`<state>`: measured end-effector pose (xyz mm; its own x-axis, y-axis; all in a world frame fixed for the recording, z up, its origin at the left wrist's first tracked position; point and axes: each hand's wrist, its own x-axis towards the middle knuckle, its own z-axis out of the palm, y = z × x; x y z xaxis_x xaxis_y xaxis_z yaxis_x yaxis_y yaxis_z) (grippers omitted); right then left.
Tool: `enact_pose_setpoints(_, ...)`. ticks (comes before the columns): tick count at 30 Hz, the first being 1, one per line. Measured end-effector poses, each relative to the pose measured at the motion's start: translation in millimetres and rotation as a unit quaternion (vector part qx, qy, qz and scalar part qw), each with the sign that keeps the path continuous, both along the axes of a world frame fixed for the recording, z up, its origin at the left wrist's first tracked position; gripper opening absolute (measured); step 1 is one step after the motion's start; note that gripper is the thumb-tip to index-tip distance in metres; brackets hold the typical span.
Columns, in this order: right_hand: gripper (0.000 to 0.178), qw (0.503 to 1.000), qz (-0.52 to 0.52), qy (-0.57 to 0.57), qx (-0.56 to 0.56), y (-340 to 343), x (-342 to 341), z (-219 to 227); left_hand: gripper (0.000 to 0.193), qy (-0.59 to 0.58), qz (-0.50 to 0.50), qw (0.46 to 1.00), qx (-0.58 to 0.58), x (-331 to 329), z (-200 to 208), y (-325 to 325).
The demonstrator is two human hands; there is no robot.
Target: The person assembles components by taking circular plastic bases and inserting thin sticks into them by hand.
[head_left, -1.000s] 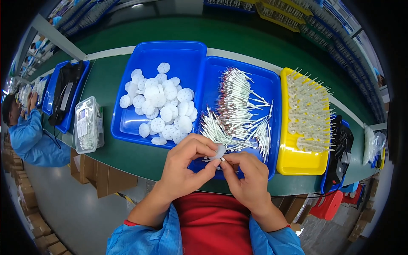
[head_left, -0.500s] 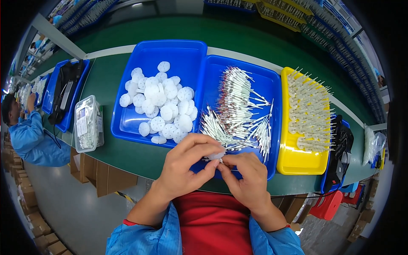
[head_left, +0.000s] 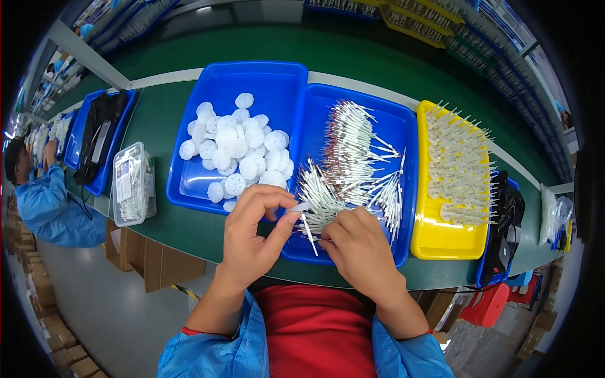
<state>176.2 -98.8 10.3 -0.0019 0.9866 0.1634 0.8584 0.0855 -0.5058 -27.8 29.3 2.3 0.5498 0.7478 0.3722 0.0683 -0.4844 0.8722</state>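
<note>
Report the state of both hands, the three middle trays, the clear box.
Left hand: pinching white disc, white stick angled below
Right hand: fingers bent, grip unclear
Left blue tray: part-filled, discs piled loose
Right blue tray: part-filled, sticks heaped
Yellow tray: mostly filled, disc-and-stick pieces
Clear box: white sticks inside

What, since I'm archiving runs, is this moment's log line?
left hand: pinches white disc, white stick below | right hand: at stick pile, grip unclear
</note>
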Motion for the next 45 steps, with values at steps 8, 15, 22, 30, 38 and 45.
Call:
enact_pose_setpoints(8, 0.019, 0.972, -0.089, 0.211, 0.051, -1.6, -1.9, 13.9, 0.031, -0.069, -0.055, 0.954, -0.285, 7.0, -3.4, -19.0)
enact_pose_setpoints(15, 0.018, 0.97, -0.089, 0.221, 0.052, -3.1, -1.8, 12.3, 0.027, -0.071, -0.081, 0.963, -0.245, 11.3, -1.0, -19.5)
enact_pose_setpoints(22, 0.013, 0.961, -0.085, 0.262, 0.034, -6.2, 0.9, 14.7, 0.025, -0.079, -0.064, 0.962, -0.253, 9.9, 0.3, -21.5)
enact_pose_setpoints(30, 0.012, 0.933, -0.125, 0.339, 0.004, -10.2, -1.2, 10.3, 0.024, -0.021, -0.08, 0.987, -0.138, 5.4, 1.4, -16.0)
enact_pose_setpoints(38, 0.013, 0.939, -0.103, 0.327, 0.022, -9.2, -4.8, 9.6, 0.023, -0.045, -0.071, 0.982, -0.167, 8.9, 1.9, -18.8)
enact_pose_setpoints(45, 0.011, 0.938, -0.106, 0.329, 0.038, -12.7, -15.8, 10.1, 0.019, -0.04, -0.075, 0.978, -0.191, 6.0, 1.1, -20.4)
